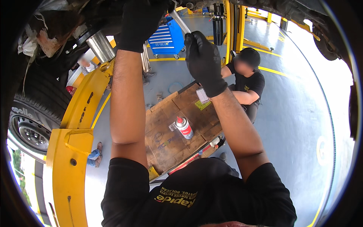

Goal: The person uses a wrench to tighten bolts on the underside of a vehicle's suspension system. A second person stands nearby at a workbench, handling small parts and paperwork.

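Observation:
Both my arms reach up under a raised vehicle, with black gloves on the hands. My right hand (204,62) is closed around the lower end of a silver wrench (180,22). The wrench slants up and left to the dark underbody (102,17), where its far end lies close to my left hand (141,26). The fingers of that left hand are lost among the dark parts at the top, so their grip cannot be made out.
Below stands a cardboard-topped work table (162,117) with a red-capped spray can (184,128). A co-worker (247,75) is beyond it at the right. A yellow lift arm (72,166) and a tire (34,113) are at left, a blue tool cabinet (166,39) behind.

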The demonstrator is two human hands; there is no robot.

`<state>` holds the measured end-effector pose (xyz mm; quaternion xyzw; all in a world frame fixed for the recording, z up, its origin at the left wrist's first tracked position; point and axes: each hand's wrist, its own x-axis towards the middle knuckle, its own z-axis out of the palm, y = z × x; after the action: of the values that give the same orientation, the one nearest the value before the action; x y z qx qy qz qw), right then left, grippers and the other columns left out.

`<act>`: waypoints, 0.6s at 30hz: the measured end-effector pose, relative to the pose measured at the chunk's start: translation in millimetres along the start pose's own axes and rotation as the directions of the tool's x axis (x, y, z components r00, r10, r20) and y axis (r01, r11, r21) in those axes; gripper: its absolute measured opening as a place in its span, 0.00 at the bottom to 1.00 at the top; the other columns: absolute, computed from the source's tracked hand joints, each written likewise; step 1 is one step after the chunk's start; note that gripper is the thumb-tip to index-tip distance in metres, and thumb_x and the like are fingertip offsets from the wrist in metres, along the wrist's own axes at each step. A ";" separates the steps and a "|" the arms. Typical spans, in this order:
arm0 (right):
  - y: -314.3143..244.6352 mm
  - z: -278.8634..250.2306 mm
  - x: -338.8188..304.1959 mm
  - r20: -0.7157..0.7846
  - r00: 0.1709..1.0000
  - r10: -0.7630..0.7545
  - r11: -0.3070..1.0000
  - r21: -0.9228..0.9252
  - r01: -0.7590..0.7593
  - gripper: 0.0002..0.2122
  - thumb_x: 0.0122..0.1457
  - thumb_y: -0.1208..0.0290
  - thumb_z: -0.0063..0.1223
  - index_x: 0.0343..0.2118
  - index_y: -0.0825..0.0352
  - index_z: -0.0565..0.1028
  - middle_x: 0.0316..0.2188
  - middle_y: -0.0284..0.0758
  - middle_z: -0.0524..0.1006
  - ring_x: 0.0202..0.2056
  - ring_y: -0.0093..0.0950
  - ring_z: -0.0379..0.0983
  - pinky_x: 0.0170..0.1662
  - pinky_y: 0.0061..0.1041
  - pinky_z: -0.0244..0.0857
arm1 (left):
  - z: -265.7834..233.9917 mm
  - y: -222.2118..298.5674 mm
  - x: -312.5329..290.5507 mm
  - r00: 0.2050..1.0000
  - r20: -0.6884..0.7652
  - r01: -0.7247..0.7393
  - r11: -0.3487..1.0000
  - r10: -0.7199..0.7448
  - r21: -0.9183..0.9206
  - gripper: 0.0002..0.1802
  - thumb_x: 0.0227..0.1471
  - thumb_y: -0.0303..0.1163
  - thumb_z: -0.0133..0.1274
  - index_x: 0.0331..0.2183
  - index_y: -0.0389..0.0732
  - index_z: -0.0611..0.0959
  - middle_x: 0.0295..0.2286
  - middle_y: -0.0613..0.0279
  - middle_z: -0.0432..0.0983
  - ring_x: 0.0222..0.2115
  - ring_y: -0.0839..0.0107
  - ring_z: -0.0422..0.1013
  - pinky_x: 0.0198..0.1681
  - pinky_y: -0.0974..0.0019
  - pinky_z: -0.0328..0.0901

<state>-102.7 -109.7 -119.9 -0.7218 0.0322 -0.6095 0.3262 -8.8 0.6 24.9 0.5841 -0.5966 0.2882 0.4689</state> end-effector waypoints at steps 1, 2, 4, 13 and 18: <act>3.0 -14.7 9.1 0.000 0.994 -0.106 0.983 -0.148 0.105 0.13 0.68 0.63 0.50 0.30 0.65 0.75 0.19 0.43 0.76 0.22 0.47 0.76 0.27 0.44 0.66 | 2.3 -0.1 0.9 1.000 0.007 0.001 1.000 -0.001 -0.015 0.10 0.49 0.25 0.60 0.36 0.35 0.83 0.30 0.58 0.82 0.31 0.70 0.78 0.37 0.64 0.70; 7.4 -27.9 18.6 0.020 0.978 -0.209 0.935 -0.290 0.206 0.14 0.68 0.62 0.51 0.28 0.64 0.76 0.18 0.43 0.76 0.22 0.45 0.76 0.27 0.43 0.66 | 4.2 -0.6 0.0 1.000 0.013 0.006 1.000 -0.005 -0.029 0.10 0.49 0.26 0.60 0.36 0.35 0.83 0.29 0.58 0.82 0.30 0.69 0.78 0.36 0.64 0.70; 11.4 -59.0 45.5 0.183 0.855 -0.486 0.645 -0.585 0.492 0.07 0.66 0.66 0.57 0.36 0.63 0.79 0.24 0.35 0.78 0.23 0.36 0.77 0.28 0.33 0.70 | 9.0 -6.1 0.3 0.997 -0.045 -0.057 0.998 0.058 0.024 0.09 0.49 0.26 0.61 0.36 0.36 0.83 0.30 0.58 0.82 0.32 0.68 0.78 0.37 0.63 0.70; -67.0 -112.6 136.4 0.663 0.741 0.107 0.744 -0.547 0.383 0.16 0.63 0.53 0.55 0.37 0.63 0.83 0.25 0.47 0.81 0.31 0.46 0.81 0.35 0.43 0.73 | 14.3 -29.4 -0.7 0.983 -0.090 -0.159 0.987 0.160 0.019 0.10 0.50 0.26 0.62 0.37 0.38 0.84 0.36 0.56 0.83 0.40 0.61 0.78 0.45 0.57 0.70; 16.5 -68.0 81.0 0.289 0.844 -0.452 0.710 -0.456 0.537 0.12 0.69 0.59 0.53 0.35 0.61 0.81 0.24 0.34 0.80 0.25 0.34 0.78 0.30 0.32 0.70 | 13.3 -27.5 -2.0 0.997 -0.045 -0.054 0.987 0.061 0.154 0.13 0.50 0.28 0.61 0.40 0.37 0.83 0.38 0.51 0.83 0.42 0.58 0.78 0.46 0.56 0.69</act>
<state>-137.5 -188.0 -55.8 -0.8096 -0.0247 -0.5838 -0.0558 14.6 -14.5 12.3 0.5935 -0.5776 0.3606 0.4290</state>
